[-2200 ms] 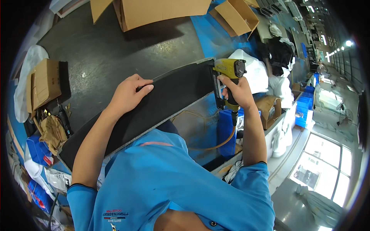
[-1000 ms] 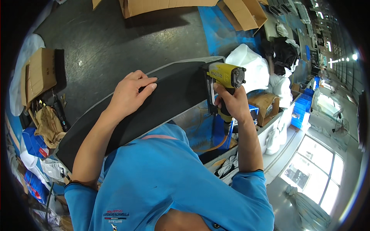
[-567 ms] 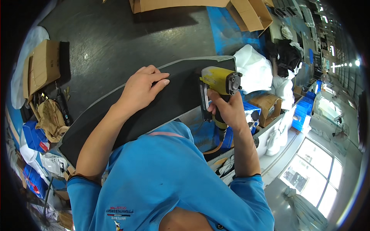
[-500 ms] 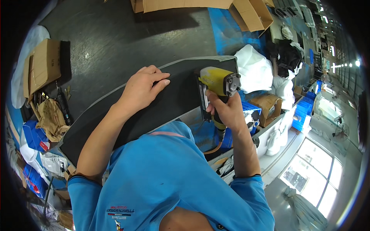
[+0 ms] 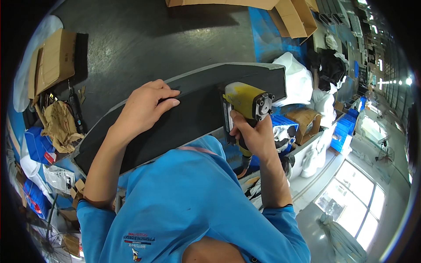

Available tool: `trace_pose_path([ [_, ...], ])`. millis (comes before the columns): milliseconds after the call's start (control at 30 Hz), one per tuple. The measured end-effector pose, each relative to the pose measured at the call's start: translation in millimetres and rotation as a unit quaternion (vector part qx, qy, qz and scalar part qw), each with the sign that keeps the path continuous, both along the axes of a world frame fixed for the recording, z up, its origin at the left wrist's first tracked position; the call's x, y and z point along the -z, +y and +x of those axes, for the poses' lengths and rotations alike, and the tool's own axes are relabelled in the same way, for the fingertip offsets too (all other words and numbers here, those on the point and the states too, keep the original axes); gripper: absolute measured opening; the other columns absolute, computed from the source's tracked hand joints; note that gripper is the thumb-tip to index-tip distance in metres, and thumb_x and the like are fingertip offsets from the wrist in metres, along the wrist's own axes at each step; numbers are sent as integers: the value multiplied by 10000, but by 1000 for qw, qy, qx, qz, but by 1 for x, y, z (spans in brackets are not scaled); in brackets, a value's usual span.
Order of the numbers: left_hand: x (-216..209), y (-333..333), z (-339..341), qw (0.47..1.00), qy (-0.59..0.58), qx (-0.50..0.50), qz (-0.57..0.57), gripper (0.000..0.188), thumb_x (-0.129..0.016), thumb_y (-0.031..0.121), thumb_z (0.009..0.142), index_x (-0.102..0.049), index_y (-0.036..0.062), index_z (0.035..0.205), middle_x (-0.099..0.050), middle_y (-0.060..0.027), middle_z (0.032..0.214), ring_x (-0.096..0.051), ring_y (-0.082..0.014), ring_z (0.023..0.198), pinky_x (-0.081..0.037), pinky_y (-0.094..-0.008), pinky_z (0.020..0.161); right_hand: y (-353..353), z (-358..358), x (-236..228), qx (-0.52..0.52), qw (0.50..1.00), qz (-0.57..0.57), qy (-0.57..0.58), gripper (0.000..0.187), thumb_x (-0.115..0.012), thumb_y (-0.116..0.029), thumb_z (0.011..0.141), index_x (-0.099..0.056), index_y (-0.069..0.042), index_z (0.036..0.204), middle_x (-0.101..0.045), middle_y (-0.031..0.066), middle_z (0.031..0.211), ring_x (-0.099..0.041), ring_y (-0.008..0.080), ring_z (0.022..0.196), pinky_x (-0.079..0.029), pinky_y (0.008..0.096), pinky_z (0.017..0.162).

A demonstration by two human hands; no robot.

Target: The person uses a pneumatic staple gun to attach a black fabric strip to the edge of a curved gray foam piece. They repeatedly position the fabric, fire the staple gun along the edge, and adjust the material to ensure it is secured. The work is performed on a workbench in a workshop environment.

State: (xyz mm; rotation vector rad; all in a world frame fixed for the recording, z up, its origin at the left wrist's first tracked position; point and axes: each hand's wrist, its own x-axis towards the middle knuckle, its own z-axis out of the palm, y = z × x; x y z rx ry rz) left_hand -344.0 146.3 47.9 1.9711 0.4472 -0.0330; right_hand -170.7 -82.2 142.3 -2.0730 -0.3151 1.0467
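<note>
A long curved panel (image 5: 193,105) covered in black fabric, with a grey border along its far edge, lies in front of my body. My left hand (image 5: 147,105) rests across its far edge, with the thumb and forefinger stretched out over the fabric and a gap between them. The other fingers are partly hidden. In my right hand (image 5: 256,136) is a yellow and black staple gun (image 5: 241,98), gripped by its handle, with an air hose (image 5: 244,168) running down from it. The tool's nose is over the right part of the panel; whether it touches is unclear.
A dark work surface (image 5: 175,48) stretches behind the panel. Cardboard boxes stand at left (image 5: 55,61) and far right (image 5: 294,19). White bags (image 5: 296,81) lie right of the panel, near blue bins (image 5: 344,129). At left are brown crumpled paper (image 5: 59,125) and a dark slim tool (image 5: 75,107).
My left hand has shifted left along the panel, and my right hand with the staple gun slightly down. In view, the panel and surroundings sit further right.
</note>
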Motion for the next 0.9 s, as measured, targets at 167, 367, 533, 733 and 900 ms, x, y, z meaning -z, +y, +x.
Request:
trace_pose_path([
  [167, 4, -1, -5, 999, -29, -2, 17, 271, -735, 181, 977, -766, 19, 1191, -695, -93, 1018, -676, -271, 959, -527, -373, 850, 9, -25, 1, -20, 999, -24, -10, 162, -706, -133, 998, -714, 29, 1003, -686, 23, 700, -638, 84, 582, -490, 244, 536],
  [367, 3, 4, -14, 999, -38, 7, 27, 253, -724, 179, 984, -759, 8, 1167, -698, -106, 1028, -678, -297, 984, -535, -392, 866, 16, -49, 0, -16, 999, -30, -1, 222, -750, -191, 977, -730, 19, 907, -695, 20, 690, -640, 71, 617, -494, 278, 561],
  [533, 1, 9, -28, 999, -26, 8, 43, 268, -727, 185, 974, -752, 4, 1170, -695, -124, 1033, -679, -318, 985, -535, -401, 865, 23, -67, 3, -37, 999, -19, -27, 241, -761, -203, 974, -741, 25, 898, -709, 33, 701, -647, 68, 632, -508, 287, 576],
  [733, -18, 33, -89, 997, 57, 1, 60, 307, -760, 202, 946, -755, -15, 1163, -688, -150, 1022, -679, -320, 970, -528, -380, 857, 11, -55, -1, 8, 995, 78, 61, 207, -723, -97, 1005, -695, 37, 1160, -744, 63, 891, -653, 101, 629, -515, 250, 569],
  [900, -17, 41, -140, 991, 95, -93, -13, 273, -769, 170, 953, -770, -19, 1149, -695, -105, 1011, -667, -235, 939, -516, -338, 826, 7, -46, 4, -68, 993, 52, 82, 254, -728, -235, 1015, -738, 15, 1053, -685, -7, 784, -630, 63, 639, -482, 238, 562],
])
